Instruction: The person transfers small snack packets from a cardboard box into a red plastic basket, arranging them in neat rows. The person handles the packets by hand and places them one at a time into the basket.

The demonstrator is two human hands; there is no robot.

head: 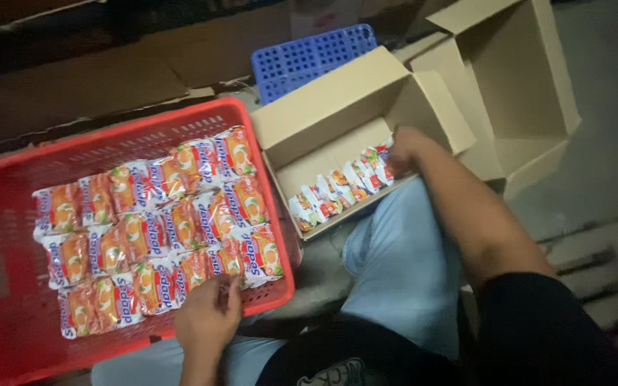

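Down on the floor, seen from the head camera, a person in pale blue trousers sits with a red plastic crate [8,300] to their left and an open cardboard box [327,107] in front of their knees. The crate is lined with noodle packets [159,229] in orange, white and blue wrappers, laid flat in three rough rows that fill most of its middle and right side, while the left part of its floor shows bare.

The left hand [209,318] rests at the near edge of the crate, its fingers curled down onto the nearest packet in the front row; it touches that packet, though I cannot tell whether it truly grips it.

The right hand [403,146] reaches into the cardboard box, where a row of packets [337,187] stands on edge along the near wall. Its fingers are closed around the packets at the right end of that row.

Beyond the box lies a blue plastic basket [309,57] with a grid of holes, partly hidden by the box's raised flap. To the right stands a second cardboard box [531,86], larger, with its flaps open and nothing visible inside. Flattened cardboard sheets [94,86] cover the dim floor behind the crate.
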